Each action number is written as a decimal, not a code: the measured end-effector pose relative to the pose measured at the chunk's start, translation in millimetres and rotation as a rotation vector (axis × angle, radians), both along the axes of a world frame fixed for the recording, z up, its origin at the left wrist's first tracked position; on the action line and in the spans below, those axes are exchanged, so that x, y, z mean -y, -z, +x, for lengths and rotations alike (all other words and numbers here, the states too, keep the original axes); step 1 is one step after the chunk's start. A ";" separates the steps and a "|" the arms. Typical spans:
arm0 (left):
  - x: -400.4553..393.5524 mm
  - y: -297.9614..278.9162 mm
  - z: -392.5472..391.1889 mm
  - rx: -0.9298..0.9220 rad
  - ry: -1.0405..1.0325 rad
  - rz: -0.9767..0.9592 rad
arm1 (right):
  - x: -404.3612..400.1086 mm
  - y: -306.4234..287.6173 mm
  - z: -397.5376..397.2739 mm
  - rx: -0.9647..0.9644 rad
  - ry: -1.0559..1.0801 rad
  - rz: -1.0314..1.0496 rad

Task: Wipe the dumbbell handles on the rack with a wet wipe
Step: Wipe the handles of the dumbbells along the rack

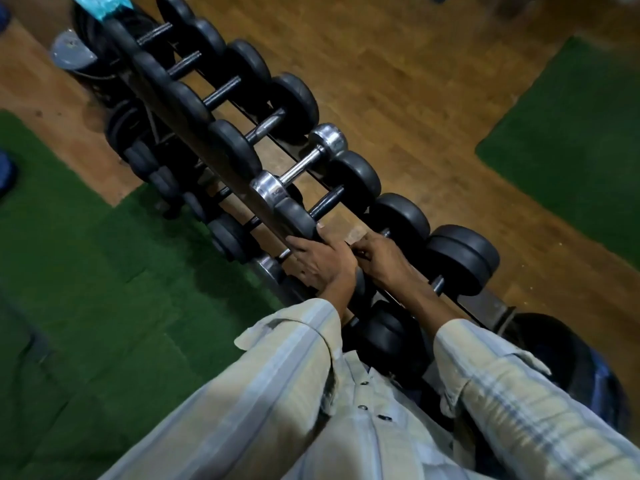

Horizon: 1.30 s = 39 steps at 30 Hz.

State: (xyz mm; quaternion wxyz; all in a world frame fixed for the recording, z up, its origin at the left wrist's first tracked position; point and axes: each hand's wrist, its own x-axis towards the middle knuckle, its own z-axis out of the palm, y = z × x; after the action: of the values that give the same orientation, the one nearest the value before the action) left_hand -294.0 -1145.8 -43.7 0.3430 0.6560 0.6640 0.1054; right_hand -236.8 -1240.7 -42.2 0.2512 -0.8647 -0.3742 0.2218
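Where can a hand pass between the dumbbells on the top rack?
Free: the handle gaps between the black heads, such as by the chrome dumbbell, and the wooden floor right of the rack. Crowded: the near end, where the left hand and right hand work together.

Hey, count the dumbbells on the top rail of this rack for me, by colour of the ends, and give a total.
Black-ended dumbbells: 7
Chrome-ended dumbbells: 1
Total: 8
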 end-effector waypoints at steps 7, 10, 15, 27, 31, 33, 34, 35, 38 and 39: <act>2.5 9.4 7.8 -0.031 -0.074 0.079 | 23.4 4.2 -3.5 0.027 0.008 0.152; 4.4 13.2 7.9 -0.050 -0.083 0.090 | 34.6 9.8 -13.6 -0.050 0.133 0.222; 5.9 10.2 7.8 -0.051 -0.073 0.081 | 47.9 18.7 -21.0 -0.219 0.337 0.208; 4.1 9.8 4.9 -0.062 -0.043 0.058 | 34.5 47.1 -17.7 -0.839 0.705 0.176; 3.8 8.1 2.9 -0.067 -0.028 0.049 | 29.5 41.2 -14.9 -1.150 0.835 0.248; 3.0 7.2 2.8 -0.068 -0.028 0.046 | 27.9 39.0 -12.4 -1.203 0.845 0.251; 3.2 6.9 3.2 -0.069 -0.028 0.046 | 27.2 38.5 -11.7 -1.219 0.849 0.258; 3.3 6.6 3.9 -0.073 -0.029 0.048 | 25.8 36.7 -11.7 -1.234 0.854 0.267; 3.3 5.5 5.4 -0.089 -0.029 0.058 | 20.0 36.4 -13.0 -1.285 0.888 0.334; 3.4 5.0 5.4 -0.092 -0.027 0.057 | 18.0 35.7 -12.9 -1.302 0.909 0.355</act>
State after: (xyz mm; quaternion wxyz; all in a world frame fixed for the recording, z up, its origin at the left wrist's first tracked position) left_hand -288.6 -1149.2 -48.7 0.2920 0.6606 0.6846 0.0985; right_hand -249.7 -1258.7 -77.9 0.6173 -0.5770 0.2050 0.4940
